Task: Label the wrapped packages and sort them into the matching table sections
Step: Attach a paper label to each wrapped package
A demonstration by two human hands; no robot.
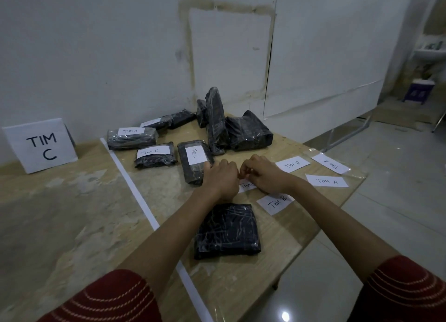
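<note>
An unlabeled black wrapped package (227, 230) lies on the table below my wrists. My left hand (221, 176) and right hand (263, 173) meet over a white "TIM C" label (246, 185); both have curled fingers that seem to pinch its edge, though the fingertips are hidden. Loose labels lie to the right: "TIM B" (275, 203), another "TIM B" (292, 164), "TIM A" (327, 181) and one more (331, 163). Labeled packages sit behind: two "TIM C" (194, 161) (155, 155), and one "TIM A" (132, 138).
A white tape strip (135, 186) divides the wooden table. A "TIM C" sign (41, 145) stands in the left section by the wall. More unlabeled black packages (237, 128) are piled at the back. The table's right edge drops to a tiled floor.
</note>
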